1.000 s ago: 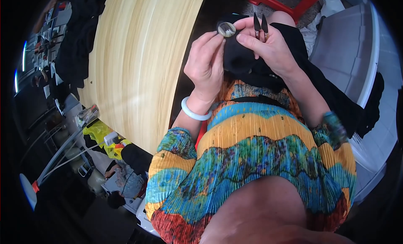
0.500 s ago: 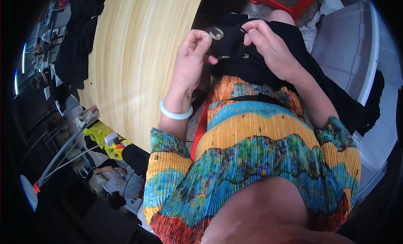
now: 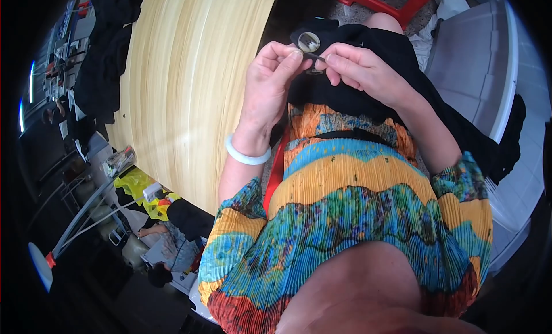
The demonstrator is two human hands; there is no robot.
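Observation:
A large round button [image 3: 309, 42], shiny with a pale rim, shows just past the fingertips of my left hand [image 3: 271, 75]. That hand is closed in a pinch at the button's near edge, with black cloth about it. From the right, my right hand [image 3: 365, 72] pinches a thin dark stick-like tool [image 3: 314, 56], its kind too small to make out. The tool's far end meets my left thumb and fingertips, just below the button. Across my lap lies the black garment [image 3: 368, 43]. Another button [image 3: 314, 71], partly hidden, shows under the hands.
A wood-grain table [image 3: 190, 75] stands on my left. To the right is a grey plastic bin [image 3: 468, 69] with black cloth over its edge. A red stool [image 3: 385, 3] stands ahead. At lower left, another person [image 3: 172, 245] sits near a yellow bag [image 3: 135, 184].
My right hand has moved left, bringing the dark tool to my left fingertips. My left hand and the button have shifted slightly right, and the button has moved a little farther away.

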